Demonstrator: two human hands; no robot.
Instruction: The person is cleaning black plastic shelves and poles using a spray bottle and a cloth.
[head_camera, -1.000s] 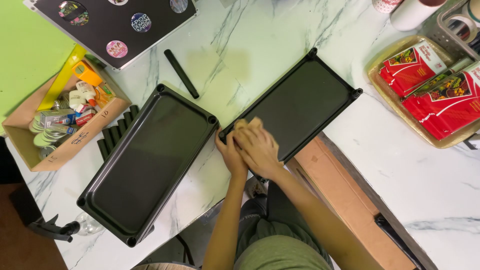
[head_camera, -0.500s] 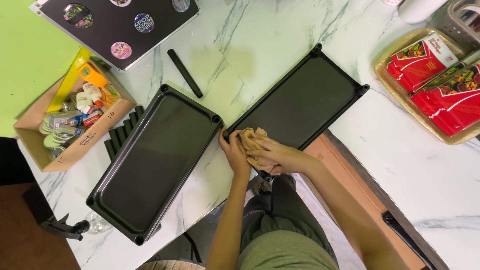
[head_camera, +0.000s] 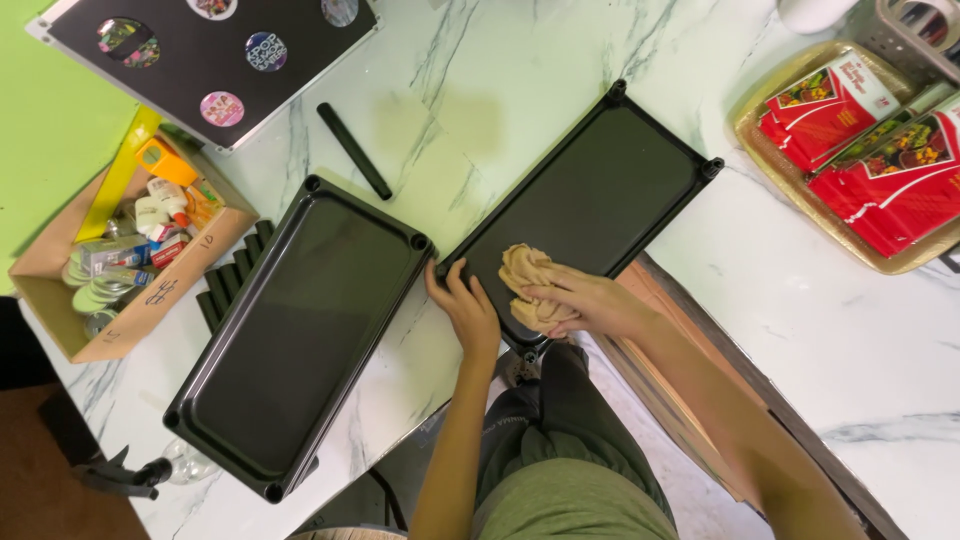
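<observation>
I see red packets with green picture panels lying in a gold tray at far right. An open cardboard box at left holds labelled bottles, and round stickers dot the black board above.

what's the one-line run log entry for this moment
left hand: grips near corner of right black plastic tray | right hand: presses crumpled tan cloth on tray | surface: white marble table
</observation>
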